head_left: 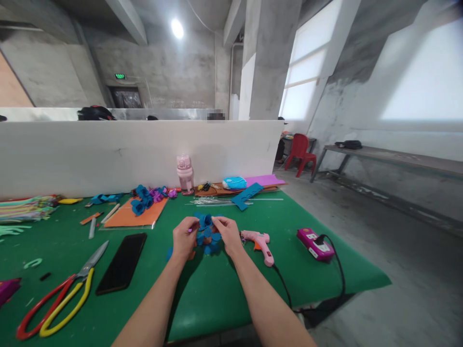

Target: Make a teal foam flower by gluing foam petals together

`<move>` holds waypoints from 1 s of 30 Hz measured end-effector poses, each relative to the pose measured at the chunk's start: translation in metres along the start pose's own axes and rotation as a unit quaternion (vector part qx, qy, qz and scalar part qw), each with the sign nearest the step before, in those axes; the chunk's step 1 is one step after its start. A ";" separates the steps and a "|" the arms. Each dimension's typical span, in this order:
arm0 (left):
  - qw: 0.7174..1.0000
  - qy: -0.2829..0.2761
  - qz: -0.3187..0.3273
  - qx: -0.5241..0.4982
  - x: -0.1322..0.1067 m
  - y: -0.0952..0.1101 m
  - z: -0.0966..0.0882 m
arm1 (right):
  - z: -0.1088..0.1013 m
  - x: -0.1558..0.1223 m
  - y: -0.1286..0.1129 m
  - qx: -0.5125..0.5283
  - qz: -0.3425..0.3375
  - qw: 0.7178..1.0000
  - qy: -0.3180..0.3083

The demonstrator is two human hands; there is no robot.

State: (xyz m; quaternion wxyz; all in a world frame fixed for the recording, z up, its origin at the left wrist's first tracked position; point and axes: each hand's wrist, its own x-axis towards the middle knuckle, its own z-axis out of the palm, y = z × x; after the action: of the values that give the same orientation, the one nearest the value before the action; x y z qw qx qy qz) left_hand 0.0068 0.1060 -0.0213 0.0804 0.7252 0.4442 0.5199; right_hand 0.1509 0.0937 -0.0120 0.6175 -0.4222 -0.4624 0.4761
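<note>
Between my hands is a small curled blue craft flower [205, 221], with its material looking like foam or felt. My left hand [185, 237] pinches its left side, and my right hand [227, 234] pinches the right side with thumb and fingers. Several loose blue petals [211, 248] lie on the table just beneath, partly covered by the hands. A bit of purple shows at my left fingertips. Right of my right hand lies a pink hot glue gun [258, 241], its cord running off the near edge.
On the green table [213, 308] lie scissors [83, 279], a black phone [122, 262] and a purple power socket [316, 244]. Blue and purple flowers [142, 198] rest on orange sheets [132, 217]. Behind stand a pink bottle [185, 176] and a white partition [144, 154]; wires [213, 200] lie before it.
</note>
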 end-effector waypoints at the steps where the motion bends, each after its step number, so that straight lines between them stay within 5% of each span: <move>1: 1.000 0.001 0.001 -0.001 0.000 0.000 0.000 | 0.000 0.000 0.000 0.003 0.003 1.000 -0.005; 30: 0.997 0.038 0.027 0.057 0.002 0.004 -0.002 | -0.001 -0.002 0.002 0.072 0.098 0.988 -0.096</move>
State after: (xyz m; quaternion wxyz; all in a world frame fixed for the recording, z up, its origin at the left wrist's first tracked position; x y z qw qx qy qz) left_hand 0.0071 0.1043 -0.0172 0.0082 0.7200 0.4560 0.5231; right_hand 0.1514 0.0916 -0.0147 0.5498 -0.3722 -0.4399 0.6047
